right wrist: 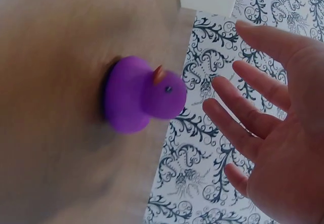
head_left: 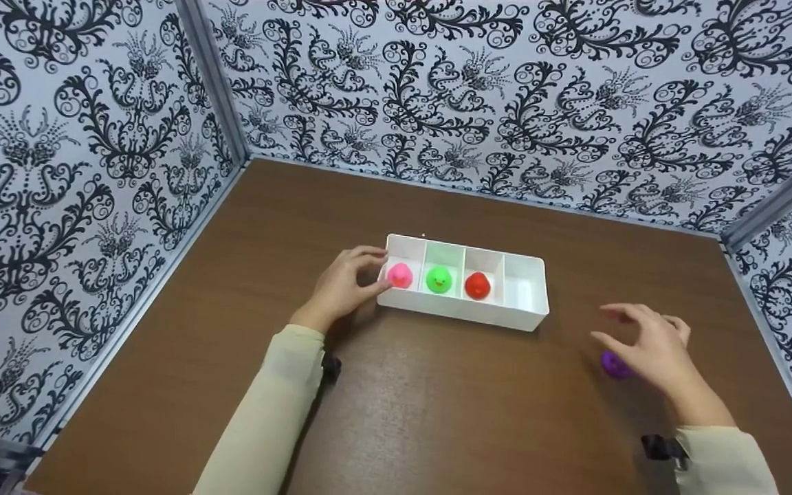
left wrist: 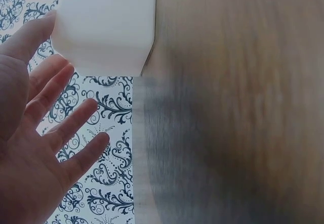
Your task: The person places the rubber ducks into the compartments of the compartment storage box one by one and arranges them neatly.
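A white four-compartment tray (head_left: 465, 313) holds a pink rubber duck (head_left: 400, 276), a green rubber duck (head_left: 439, 280) and a red rubber duck (head_left: 478, 285), one per compartment from the left. My left hand (head_left: 348, 285) is at the tray's left end, thumb and fingertips against it. In the left wrist view its other fingers are spread and fairly straight. On the table, a purple rubber duck (right wrist: 131, 95) stands upright to the right of the tray. Above and beside it is my right hand (head_left: 650, 344), thumb and fingers apart, partly hiding the duck in the head view.
The rightmost tray compartment (head_left: 525, 285) has no duck. The brown wooden table (head_left: 437, 399) is bounded by patterned panels (head_left: 437, 103) at the back and sides. Metal posts (head_left: 214, 82) stand at the corners.
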A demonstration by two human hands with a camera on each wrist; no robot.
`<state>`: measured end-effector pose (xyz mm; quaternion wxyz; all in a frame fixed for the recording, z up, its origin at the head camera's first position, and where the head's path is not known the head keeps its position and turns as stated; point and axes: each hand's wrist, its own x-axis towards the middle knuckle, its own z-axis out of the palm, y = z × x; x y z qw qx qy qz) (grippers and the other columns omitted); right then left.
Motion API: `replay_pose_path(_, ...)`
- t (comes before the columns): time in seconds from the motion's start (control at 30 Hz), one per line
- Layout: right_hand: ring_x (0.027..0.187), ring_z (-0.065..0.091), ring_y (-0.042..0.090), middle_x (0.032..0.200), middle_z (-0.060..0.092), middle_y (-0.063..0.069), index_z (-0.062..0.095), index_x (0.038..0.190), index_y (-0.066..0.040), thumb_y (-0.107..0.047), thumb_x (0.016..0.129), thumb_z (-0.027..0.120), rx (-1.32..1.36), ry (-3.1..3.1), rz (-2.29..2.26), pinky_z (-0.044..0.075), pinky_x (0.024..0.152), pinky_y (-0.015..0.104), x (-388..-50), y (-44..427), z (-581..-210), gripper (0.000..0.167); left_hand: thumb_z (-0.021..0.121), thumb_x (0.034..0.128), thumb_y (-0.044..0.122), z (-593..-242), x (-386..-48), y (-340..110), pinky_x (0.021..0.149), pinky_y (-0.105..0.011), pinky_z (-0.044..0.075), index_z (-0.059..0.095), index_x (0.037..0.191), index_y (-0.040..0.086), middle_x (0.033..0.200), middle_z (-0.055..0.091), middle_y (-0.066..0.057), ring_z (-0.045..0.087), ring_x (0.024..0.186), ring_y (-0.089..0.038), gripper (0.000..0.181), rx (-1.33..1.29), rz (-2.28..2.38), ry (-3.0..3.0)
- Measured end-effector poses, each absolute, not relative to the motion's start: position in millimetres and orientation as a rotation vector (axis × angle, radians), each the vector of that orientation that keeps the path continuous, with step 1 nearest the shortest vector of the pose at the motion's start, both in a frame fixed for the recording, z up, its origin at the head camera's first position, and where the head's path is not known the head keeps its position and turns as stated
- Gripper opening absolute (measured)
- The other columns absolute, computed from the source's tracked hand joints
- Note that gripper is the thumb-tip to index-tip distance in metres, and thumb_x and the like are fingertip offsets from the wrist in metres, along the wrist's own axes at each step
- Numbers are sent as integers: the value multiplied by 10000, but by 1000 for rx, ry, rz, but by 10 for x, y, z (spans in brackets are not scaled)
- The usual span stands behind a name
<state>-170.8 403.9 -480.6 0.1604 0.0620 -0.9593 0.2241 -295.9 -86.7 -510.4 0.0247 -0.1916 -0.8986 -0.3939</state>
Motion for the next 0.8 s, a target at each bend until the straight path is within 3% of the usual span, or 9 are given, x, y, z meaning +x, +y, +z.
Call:
replay_pose_path(0.23,944,672,397,1034,743,137,737,1155,-88,-253,745,928,182,-2745,644,279,877,575,-1559,4106,-4830,482,817,896,344,-5120,-2967,-880,1148,-506,427,724,1296,131,1449,589,84,495,1380,-227,462,-607,-1249,-2763)
replay_pose_path(0.53,918,697,258,1063,752,140,731,1172,-91,-279,662,984,140,-2791,684,295,890,590,-1475,4243,-4875,599,816,897,351,-5124,-2961,-864,1148,-504,432,721,1305,135,1446,587,78,493,1379,-230,471,-600,-1261,-2769)
replay_pose_path(0.6,928,704,307,1074,755,148,731,1172,-87,-284,651,990,134,-2797,690,293,895,589,-1459,4256,-4902,614,815,897,352,-5123,-2964,-863,1148,-505,433,720,1306,134,1447,587,76,493,1380,-231,473,-600,-1256,-2772)
replay_pose_path(0.8,923,734,252,1112,750,141,733,1178,-109,-320,648,991,132,-2824,667,266,861,534,-1423,4280,-4945,625,821,893,351,-5117,-2972,-863,1140,-496,440,727,1291,132,1435,595,77,502,1367,-228,464,-592,-1238,-2768)
